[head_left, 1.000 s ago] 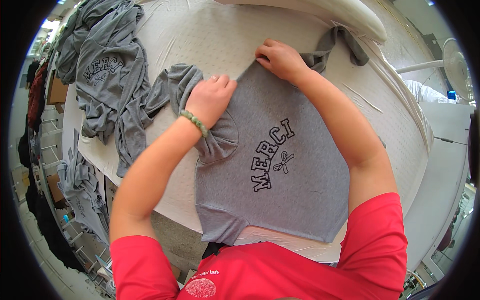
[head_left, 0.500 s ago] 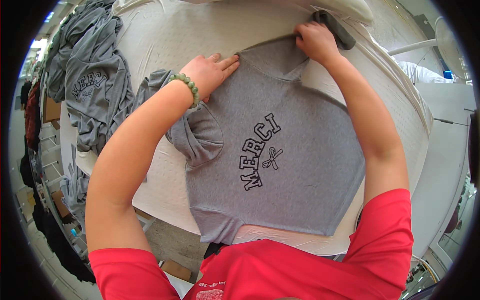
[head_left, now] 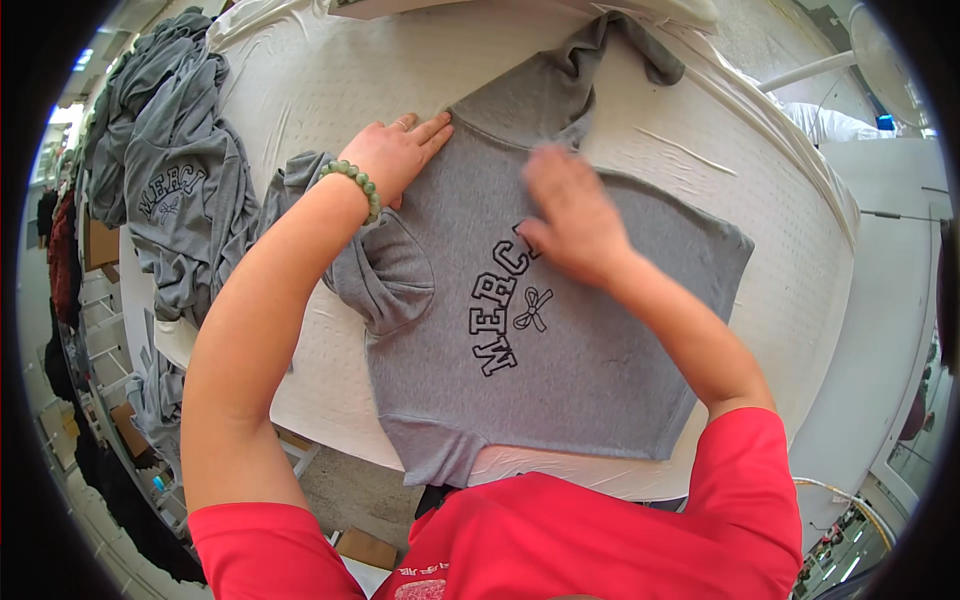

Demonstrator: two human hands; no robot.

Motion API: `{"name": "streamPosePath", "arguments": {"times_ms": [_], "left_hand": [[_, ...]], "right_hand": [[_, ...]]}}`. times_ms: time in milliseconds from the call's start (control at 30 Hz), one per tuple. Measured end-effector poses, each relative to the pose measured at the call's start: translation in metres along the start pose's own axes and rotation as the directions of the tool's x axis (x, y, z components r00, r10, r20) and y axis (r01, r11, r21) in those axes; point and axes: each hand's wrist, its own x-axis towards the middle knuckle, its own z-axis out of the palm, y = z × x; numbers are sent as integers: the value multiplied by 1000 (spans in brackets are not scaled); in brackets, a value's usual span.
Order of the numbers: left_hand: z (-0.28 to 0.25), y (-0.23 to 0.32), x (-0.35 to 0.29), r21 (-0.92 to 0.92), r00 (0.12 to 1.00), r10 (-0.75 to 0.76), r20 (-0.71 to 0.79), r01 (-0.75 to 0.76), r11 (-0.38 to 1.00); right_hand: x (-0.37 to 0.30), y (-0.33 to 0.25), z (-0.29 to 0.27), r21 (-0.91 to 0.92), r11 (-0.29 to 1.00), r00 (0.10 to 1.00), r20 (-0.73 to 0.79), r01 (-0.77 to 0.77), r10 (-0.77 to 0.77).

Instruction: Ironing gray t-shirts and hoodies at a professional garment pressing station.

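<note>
A grey sweatshirt (head_left: 610, 340) lies spread on the white padded table, with dark outlined lettering and a small bow on its front. My left hand (head_left: 395, 155), wearing a green bead bracelet (head_left: 357, 180), rests with fingers stretched out on the shirt's upper left edge by the shoulder seam. My right hand (head_left: 575, 215) is over the chest, just above the lettering, thumb apart and fingers stretched; the fingertips are blurred, and nothing shows in it. Beyond it, one sleeve (head_left: 545, 90) runs to the far side, its cuff bent over. The other sleeve (head_left: 385, 270) is bunched below my left wrist.
A heap of grey sweatshirts (head_left: 185, 190) with matching lettering hangs over the table's left side. The white table cover (head_left: 310, 60) is wrinkled along its edges. A white stand fan (head_left: 885, 70) is at the far right, beside a pale cabinet (head_left: 880, 200).
My right hand has let go of the far sleeve and moved toward me onto the chest. The sleeve now lies folded over. The sweatshirt's upper part and my left hand have shifted slightly left.
</note>
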Motion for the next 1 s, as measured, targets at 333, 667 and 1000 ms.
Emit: {"name": "streamPosePath", "arguments": {"times_ms": [333, 667, 1000], "left_hand": [[-2, -3, 0, -51, 1000, 20, 7, -19, 998], [-43, 44, 44, -244, 960, 55, -273, -125, 962], [-80, 119, 153, -402, 992, 45, -116, -88, 911]], "right_hand": [[-82, 56, -7, -105, 984, 989, -18, 143, -146], [-205, 205, -75, 577, 398, 436, -79, -714, 896], [-194, 194, -74, 382, 664, 654, -176, -643, 735]]}}
